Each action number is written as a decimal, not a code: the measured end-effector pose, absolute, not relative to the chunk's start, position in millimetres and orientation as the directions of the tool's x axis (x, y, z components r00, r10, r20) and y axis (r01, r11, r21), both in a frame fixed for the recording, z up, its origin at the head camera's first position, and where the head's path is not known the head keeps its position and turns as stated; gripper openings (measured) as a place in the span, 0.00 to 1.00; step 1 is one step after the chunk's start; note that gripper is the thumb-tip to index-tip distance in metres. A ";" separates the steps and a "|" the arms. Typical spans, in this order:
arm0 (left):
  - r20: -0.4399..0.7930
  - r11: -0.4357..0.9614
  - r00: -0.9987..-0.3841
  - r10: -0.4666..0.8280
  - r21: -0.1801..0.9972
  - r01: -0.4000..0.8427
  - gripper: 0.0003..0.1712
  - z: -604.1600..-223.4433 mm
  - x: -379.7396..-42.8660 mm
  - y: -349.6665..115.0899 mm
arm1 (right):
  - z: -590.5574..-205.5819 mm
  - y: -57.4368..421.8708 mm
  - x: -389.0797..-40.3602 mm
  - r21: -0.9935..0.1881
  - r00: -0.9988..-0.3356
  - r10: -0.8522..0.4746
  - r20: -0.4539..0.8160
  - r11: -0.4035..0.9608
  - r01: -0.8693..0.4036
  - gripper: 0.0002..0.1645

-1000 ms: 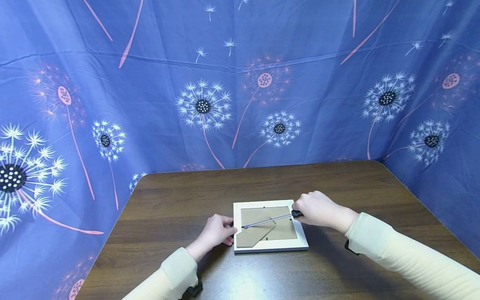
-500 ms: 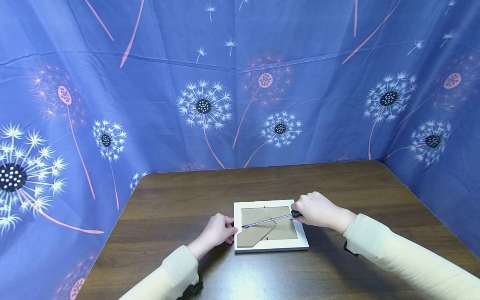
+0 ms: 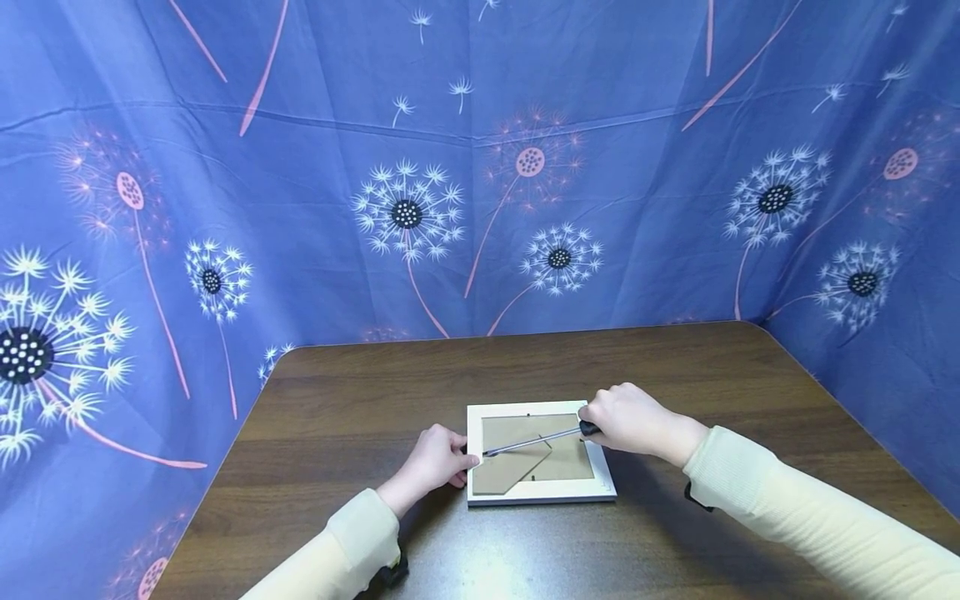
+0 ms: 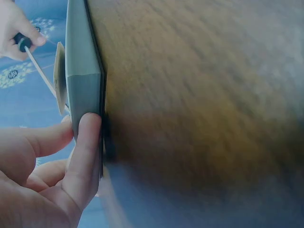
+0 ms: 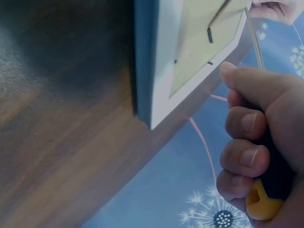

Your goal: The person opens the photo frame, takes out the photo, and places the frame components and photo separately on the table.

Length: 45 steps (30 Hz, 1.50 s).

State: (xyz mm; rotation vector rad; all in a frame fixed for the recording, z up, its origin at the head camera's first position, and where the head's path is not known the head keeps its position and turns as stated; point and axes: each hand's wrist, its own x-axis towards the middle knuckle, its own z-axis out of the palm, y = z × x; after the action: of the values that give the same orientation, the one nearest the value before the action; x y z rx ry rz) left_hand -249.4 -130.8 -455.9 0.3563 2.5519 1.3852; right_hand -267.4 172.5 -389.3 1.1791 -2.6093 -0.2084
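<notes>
A white picture frame (image 3: 540, 492) lies face down on the table, its beige backing board (image 3: 517, 425) and angled stand flap (image 3: 504, 477) upward. My left hand (image 3: 429, 460) grips the frame's left edge; in the left wrist view the thumb and fingers (image 4: 86, 142) close around its side. My right hand (image 3: 633, 422) holds a screwdriver (image 3: 536, 441) by its black handle, which has a yellow end (image 5: 261, 204) in the right wrist view. The shaft slants over the backing, its tip at a tab on the left inner edge beside my left thumb. The thumb partly hides that spot.
The brown wooden table (image 3: 360, 392) extends around the frame on all sides. Small dark tabs (image 3: 528, 414) sit along the backing's edges. A blue cloth with dandelion prints (image 3: 480, 208) hangs behind the table and along both sides.
My right hand and the screwdriver handle have shifted very slightly left. My left thumb has slid a little further right, close to the screwdriver tip. The frame has barely moved.
</notes>
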 end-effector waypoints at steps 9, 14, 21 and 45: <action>-0.093 0.509 -0.955 0.282 0.858 0.066 0.20 -453.7 -248.6 -123.1 | -369.7 166.9 -271.1 0.252 -0.626 -0.761 0.170 0.648 -0.719 0.25; -0.088 0.496 -0.955 0.285 0.866 0.068 0.20 -453.0 -245.5 -124.2 | -355.9 157.9 -272.8 0.283 -0.618 -0.772 0.146 0.631 -0.722 0.25; -0.108 0.450 -0.957 0.271 0.892 0.027 0.19 -457.2 -246.2 -128.1 | -338.4 141.8 -277.1 0.322 -0.619 -0.782 0.080 0.608 -0.726 0.23; -0.084 0.476 -0.954 0.287 0.877 0.066 0.06 -454.3 -245.9 -128.7 | -293.5 86.8 -281.4 0.439 -0.654 -0.743 -0.139 0.546 -0.714 0.19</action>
State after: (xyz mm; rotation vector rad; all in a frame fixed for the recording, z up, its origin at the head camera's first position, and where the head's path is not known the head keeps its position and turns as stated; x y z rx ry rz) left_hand -245.9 -128.7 -454.3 0.3045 2.5030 1.4732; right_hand -281.4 86.8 -293.5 1.2768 -2.7054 -0.7239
